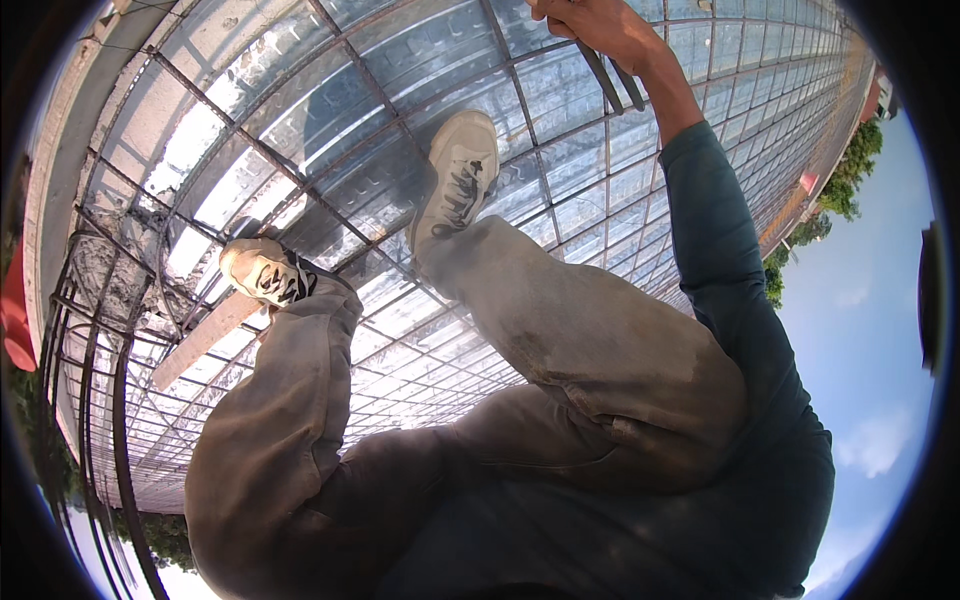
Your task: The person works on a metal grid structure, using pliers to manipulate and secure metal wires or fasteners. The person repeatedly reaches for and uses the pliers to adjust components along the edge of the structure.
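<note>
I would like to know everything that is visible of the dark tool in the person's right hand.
The dark tool shows only as two slim handles, perhaps of metal. They come out of the right hand, whose curled fingers hold it, and stand a little apart, their free ends pointing toward the lower right of the picture. The grid of bars lies behind them. The tool's head is not visible, and whether it touches the bars cannot be told.
</note>
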